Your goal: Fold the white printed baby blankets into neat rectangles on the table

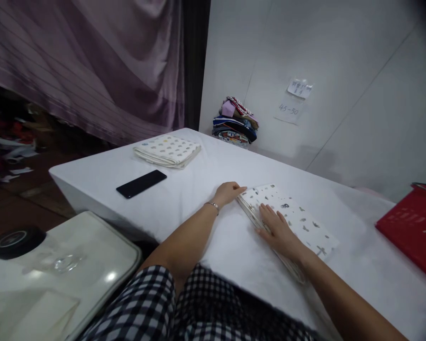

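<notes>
A folded white cloth (298, 215) with small printed motifs lies at an angle on the white-covered table (213, 163). At its far left corner is my left hand (229, 192), with a bracelet (213, 204) on the wrist; its fingers are closed on the cloth's edge. My right hand (278, 232) lies flat on top, fingers stretched out and the thumb by the layered near edge. The right forearm covers part of that edge.
Farther left sit another folded patterned cloth (168, 150) and a black phone (141, 183). A red bag (413, 227) stands at the right edge. Stacked fabrics (235, 122) rise by the wall behind. A glossy pale surface (102, 246) with a black round object (16, 240) is at lower left.
</notes>
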{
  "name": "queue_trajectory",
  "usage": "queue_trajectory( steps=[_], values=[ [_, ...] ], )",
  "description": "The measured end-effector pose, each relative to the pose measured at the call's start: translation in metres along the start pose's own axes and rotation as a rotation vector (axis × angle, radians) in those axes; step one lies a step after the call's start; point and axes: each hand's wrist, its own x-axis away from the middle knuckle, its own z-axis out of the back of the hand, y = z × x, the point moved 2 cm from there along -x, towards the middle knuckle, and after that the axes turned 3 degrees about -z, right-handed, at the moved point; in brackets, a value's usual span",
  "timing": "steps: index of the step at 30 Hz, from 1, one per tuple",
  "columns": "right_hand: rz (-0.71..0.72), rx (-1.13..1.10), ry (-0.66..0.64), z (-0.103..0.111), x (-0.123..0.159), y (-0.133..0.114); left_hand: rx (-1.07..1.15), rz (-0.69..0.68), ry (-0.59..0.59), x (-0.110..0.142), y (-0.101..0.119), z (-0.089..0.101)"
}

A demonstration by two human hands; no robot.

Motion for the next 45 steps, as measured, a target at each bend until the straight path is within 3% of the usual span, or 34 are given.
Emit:
queue_trajectory(
  steps=[4,11,16,22,28,38,45],
  values=[
    [0.038,0.082,-0.008,-0.007,0.014,-0.005,-0.152,-0.052,-0.121,0.001,0.009,-0.009],
    [0.011,0.101,0.037,-0.006,0.037,0.001,-0.372,0.029,-0.142,0.004,0.014,-0.017],
    [-0.025,0.151,0.15,-0.01,0.077,0.016,-0.388,0.1,-0.206,-0.001,0.014,-0.02],
    [0.023,0.259,0.364,-0.021,0.113,0.005,-0.341,0.152,-0.274,-0.009,0.017,-0.021],
    [0.022,0.25,0.446,-0.022,0.124,0.0,-0.145,0.175,-0.229,-0.01,0.019,-0.02],
    [0.057,0.258,0.374,-0.02,0.123,0.009,0.481,0.381,-0.209,-0.012,0.005,-0.025],
    [0.086,0.254,0.335,-0.018,0.122,0.013,0.718,0.459,-0.188,-0.011,0.017,-0.023]
  ],
)
